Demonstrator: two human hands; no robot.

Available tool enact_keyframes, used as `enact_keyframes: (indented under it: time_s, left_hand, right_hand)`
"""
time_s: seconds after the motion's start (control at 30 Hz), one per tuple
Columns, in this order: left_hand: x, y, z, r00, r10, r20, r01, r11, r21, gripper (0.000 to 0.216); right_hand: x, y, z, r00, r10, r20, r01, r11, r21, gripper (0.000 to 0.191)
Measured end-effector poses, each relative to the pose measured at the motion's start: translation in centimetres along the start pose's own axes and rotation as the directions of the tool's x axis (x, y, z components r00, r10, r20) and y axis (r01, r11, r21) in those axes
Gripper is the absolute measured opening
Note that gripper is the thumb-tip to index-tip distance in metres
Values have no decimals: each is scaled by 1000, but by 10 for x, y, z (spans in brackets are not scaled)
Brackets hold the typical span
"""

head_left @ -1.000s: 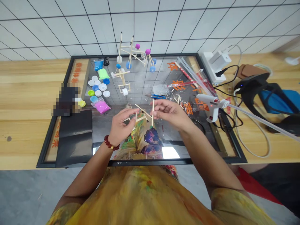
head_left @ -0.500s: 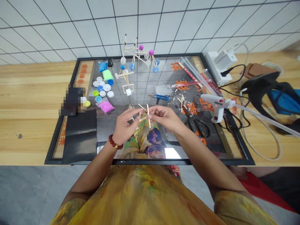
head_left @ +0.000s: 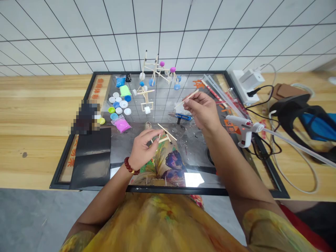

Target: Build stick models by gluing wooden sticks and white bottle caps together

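My left hand [head_left: 143, 148] pinches a small frame of glued wooden sticks [head_left: 165, 134] above the middle of the glass-topped black frame [head_left: 86, 175]. My right hand [head_left: 203, 110] is farther back and to the right, pinching a single wooden stick [head_left: 187, 98] that points up and left. It hovers over the blue snips [head_left: 182, 116]. A white glue gun [head_left: 241, 126] with a long clear glue stick lies just right of my right hand.
Finished stick models with coloured balls [head_left: 157, 71] stand at the back. Bottle caps [head_left: 119, 105] and bags of pink and green clay lie back left, a black sheet [head_left: 91, 157] front left. A power strip [head_left: 246, 82], cables and a black headset [head_left: 296, 108] sit right.
My right hand has left the stick frame and moved back and right, carrying one stick away from it. My left hand still holds the frame in about the same place.
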State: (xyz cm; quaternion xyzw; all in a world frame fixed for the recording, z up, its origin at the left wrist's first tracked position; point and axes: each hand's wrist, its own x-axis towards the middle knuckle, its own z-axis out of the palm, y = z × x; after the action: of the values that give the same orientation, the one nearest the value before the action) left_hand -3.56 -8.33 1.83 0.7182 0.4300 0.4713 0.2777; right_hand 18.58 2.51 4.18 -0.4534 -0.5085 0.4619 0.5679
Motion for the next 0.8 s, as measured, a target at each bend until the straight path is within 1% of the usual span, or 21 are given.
enact_keyframes:
  time_s: [0.07,0.2,0.3,0.5,0.7,0.8]
  left_hand:
    - [-1,0,1,1000,-9,2,9,1000,-2,25]
    - [-1,-1,1,1000,-23,19,23,1000,-4,26]
    - [-1,-1,1,1000,-12,26,12,1000,-8,27]
    - [-1,-1,1,999,-18,30,18,1000,-8,28]
    - [1,1,0,1000,-1,19,1,1000,-13,28]
    - [1,1,0,1000,-12,19,12,1000,-4,27]
  right_hand:
    - [0,3,0,999,36,-10,-36,999,9,24]
    - [-18,8,3,992,118,44,-120,992,39,30]
    - [-33,11,5,986,152,69,-156,986,57,34]
    - [-55,12,7,975,207,78,-213,973,86,35]
    - [-68,21,7,958,271,89,-282,947,155,35]
    - [-69,28,6,950,303,81,-313,927,204,35]
